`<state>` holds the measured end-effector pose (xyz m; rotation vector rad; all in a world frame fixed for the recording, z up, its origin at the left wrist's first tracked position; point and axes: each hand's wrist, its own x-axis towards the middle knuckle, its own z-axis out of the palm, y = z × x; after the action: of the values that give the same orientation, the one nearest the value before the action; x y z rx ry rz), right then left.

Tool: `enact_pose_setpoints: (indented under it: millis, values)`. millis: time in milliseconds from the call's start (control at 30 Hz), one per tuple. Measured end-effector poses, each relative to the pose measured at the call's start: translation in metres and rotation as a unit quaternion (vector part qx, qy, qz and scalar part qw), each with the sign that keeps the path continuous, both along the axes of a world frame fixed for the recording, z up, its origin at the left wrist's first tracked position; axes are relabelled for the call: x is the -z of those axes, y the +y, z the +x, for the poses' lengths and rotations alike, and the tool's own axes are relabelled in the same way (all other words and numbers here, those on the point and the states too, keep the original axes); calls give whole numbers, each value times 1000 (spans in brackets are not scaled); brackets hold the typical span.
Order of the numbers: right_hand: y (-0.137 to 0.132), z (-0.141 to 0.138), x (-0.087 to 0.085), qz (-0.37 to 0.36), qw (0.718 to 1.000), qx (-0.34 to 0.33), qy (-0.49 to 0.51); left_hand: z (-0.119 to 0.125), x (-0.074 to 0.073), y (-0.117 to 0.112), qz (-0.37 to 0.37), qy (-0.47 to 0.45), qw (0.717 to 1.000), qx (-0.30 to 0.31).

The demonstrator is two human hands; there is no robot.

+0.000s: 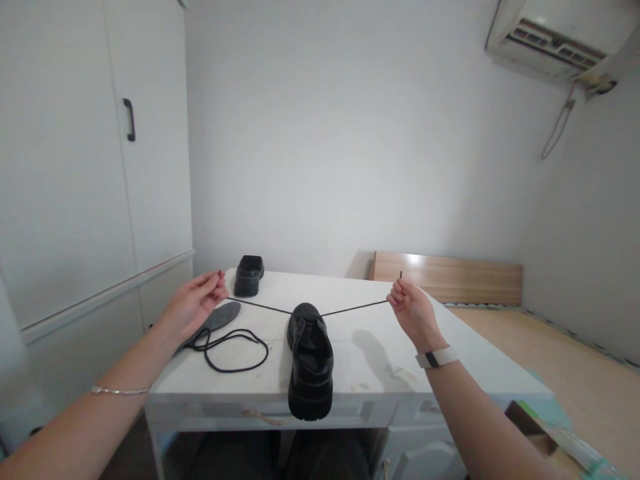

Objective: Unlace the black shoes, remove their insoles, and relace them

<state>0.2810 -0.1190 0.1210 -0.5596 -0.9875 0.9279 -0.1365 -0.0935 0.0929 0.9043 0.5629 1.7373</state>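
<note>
Our two bare forearms lie nearest the head camera, reaching forward over the white desk [320, 287], a thin silver bracelet [120, 391] on the left wrist and a pale band with a dark face [437, 357] on the right.

Between them, at the front edge of the desk, sits the black leather-look shoe [311, 377], toe away from us, heel toward us and its opening facing up; the inside is too dark for us to make out. A second black shoe [249, 277] stands near the far left corner of the desk. At lower right we see part of a brown cardboard box [531, 425], its contents hard to tell, and on the left a tall white wardrobe [65, 167] with a dark handle.

Our hands are raised well apart on either side of the shoe. The left hand [197, 303] pinches one end of a thin black lace [354, 308] between closed fingertips; the right hand [411, 308] curls its fingers around the other end, the tip poking up above. Both stretches run nearly straight to the front of the shoe.

Our left hand and forearm partly hide a flat grey insole [223, 316] and a loose, looped black cord [235, 371]. Our right forearm is cut off below, and our dark-clothed legs [327, 460] show only partly under the desk.
</note>
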Motion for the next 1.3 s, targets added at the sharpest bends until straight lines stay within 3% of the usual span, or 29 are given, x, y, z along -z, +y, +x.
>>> enact_pose_setpoints:
  millis: [167, 367, 533, 667, 733, 767, 867, 933, 1167, 1300]
  values:
    - [17, 16, 31, -6, 997, 72, 0, -7, 30, 18, -15, -53, 997, -48]
    - [29, 16, 52, 14, 988, 145, -56, -12, 49, 32, -22, -27, 995, -96]
    - [29, 18, 60, 37, 968, 186, -165, -10, 54, 29, -9, 68, 988, -140]
    - [20, 6, 59, 56, 936, 151, -313, 6, 44, 13, 3, 213, 971, -109]
    - [13, -8, 57, 67, 910, 121, -390, 20, 36, 2, 29, 330, 940, -83]
    - [10, -17, 57, 72, 895, 109, -426, 28, 32, -2, 55, 403, 911, -76]
    - [0, -43, 55, 96, 849, 87, -512, 54, 24, -11, 160, 596, 783, -75]
    - [-3, -57, 54, 114, 824, 84, -549, 71, 24, -13, 201, 644, 735, -72]
    - [1, -77, 61, 129, 779, 88, -608, 101, 34, -10, 233, 673, 700, -57]
    - [1, -80, 64, 124, 766, 113, -621, 106, 35, -15, 230, 681, 688, -99]
